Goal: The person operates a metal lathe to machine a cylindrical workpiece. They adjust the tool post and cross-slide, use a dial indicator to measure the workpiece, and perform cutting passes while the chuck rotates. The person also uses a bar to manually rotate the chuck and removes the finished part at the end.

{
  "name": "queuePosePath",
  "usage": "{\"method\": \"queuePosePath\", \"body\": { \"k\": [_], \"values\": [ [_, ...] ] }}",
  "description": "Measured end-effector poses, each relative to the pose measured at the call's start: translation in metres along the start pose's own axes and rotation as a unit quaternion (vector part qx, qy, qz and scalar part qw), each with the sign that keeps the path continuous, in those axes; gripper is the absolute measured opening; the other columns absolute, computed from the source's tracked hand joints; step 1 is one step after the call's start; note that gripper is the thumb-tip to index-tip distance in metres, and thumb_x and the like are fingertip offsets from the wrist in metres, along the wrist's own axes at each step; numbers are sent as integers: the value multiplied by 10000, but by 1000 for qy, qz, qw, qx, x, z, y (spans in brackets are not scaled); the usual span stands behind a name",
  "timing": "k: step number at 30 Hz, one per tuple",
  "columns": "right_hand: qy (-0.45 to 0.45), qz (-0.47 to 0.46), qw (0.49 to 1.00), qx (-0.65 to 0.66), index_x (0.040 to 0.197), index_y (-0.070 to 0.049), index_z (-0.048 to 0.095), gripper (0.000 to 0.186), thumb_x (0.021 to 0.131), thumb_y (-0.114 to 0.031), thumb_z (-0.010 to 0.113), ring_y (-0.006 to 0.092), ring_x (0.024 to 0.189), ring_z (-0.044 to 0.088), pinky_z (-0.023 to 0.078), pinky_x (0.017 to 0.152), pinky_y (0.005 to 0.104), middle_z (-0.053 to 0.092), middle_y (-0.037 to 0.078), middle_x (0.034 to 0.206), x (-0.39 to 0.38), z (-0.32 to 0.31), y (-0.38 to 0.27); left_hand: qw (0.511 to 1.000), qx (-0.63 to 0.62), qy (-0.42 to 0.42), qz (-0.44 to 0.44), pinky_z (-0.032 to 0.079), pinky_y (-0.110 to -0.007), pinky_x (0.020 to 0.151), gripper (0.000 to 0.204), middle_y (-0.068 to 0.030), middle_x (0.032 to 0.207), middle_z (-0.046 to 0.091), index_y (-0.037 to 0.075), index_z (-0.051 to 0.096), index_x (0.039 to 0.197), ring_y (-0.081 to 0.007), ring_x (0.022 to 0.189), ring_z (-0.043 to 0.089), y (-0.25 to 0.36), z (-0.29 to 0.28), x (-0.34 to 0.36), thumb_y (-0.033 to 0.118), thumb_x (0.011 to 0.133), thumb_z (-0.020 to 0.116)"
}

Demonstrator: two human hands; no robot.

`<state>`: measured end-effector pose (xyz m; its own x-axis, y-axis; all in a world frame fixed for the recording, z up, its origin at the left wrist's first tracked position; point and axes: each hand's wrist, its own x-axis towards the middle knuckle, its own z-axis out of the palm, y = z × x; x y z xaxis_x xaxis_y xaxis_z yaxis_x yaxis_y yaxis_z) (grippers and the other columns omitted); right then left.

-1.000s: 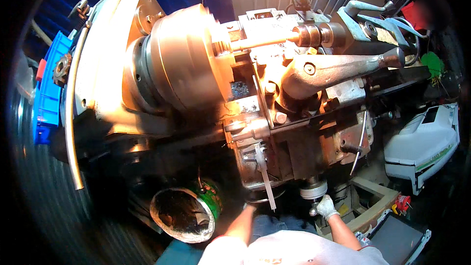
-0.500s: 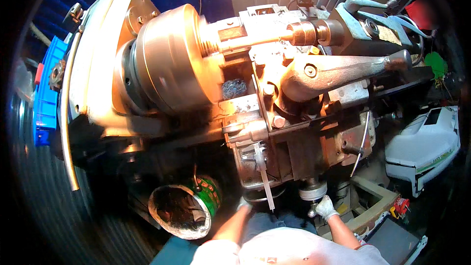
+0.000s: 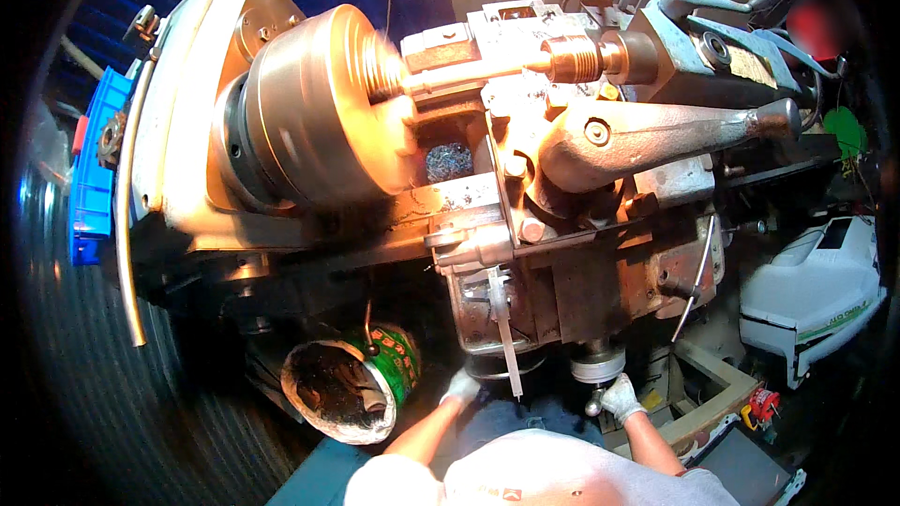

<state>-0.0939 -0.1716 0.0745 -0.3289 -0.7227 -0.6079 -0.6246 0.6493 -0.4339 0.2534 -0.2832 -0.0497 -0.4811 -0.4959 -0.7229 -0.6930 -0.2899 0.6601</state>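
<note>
My left hand (image 3: 461,385), in a white glove, grips the left rim of the carriage handwheel (image 3: 514,372); its fingertips are partly lost in shadow. My right hand (image 3: 621,400), gloved too, is closed on the crank handle (image 3: 593,407) below the ringed cross-slide dial (image 3: 598,367). Above them the lathe chuck (image 3: 314,108) is blurred by spinning. A slim bar (image 3: 469,77) runs from the chuck to the threaded tailstock centre (image 3: 572,60). Over the carriage reaches the big tool-post lever (image 3: 670,136). A vernier caliper (image 3: 507,333) lies against the carriage front.
An open green tin (image 3: 398,361) with dark contents hangs at the lower left. Metal shavings (image 3: 448,162) lie in the bed gap. To the right are a white plastic housing (image 3: 811,300) and a metal frame (image 3: 722,365). A blue crate (image 3: 92,178) stands far left.
The whole view has shifted slightly. My left hand sits a little higher at the handwheel's left rim; my right hand keeps its hold on the crank. The chuck is blurred in both frames.
</note>
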Motion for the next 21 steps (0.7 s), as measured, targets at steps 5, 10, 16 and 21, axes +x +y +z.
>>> {"method": "queuePosePath", "body": {
  "k": [5,10,16,21],
  "values": [
    [1,-26,1000,-17,846,-64,673,270,697,-289,669,373,864,635,495,800,428,683,174,856,2,5,2,997,-71,42,11,413,-324,953,351,-123,1164,626,54,598,1197,-240,1060,575,56,99,13,280,940,517],
    [-20,43,998,36,873,-21,683,330,674,-280,727,350,897,660,515,795,387,691,199,899,-2,-12,-30,992,-120,26,-12,453,-325,867,355,-119,1089,652,53,618,1161,-228,969,603,48,75,55,308,928,536],
    [-37,18,998,45,951,-19,629,354,721,-285,675,352,954,624,478,853,407,670,178,967,-5,-20,-31,990,-119,46,-61,500,-326,765,365,-114,998,683,52,642,1119,-213,859,635,49,15,-28,342,913,558],
    [-37,47,998,-3,1099,69,512,582,666,-235,754,387,1031,593,470,885,421,608,261,1073,-5,14,-7,983,-82,113,119,478,-311,819,332,-113,1043,675,71,634,1149,-200,919,623,70,109,36,314,948,530]
  ]
}}
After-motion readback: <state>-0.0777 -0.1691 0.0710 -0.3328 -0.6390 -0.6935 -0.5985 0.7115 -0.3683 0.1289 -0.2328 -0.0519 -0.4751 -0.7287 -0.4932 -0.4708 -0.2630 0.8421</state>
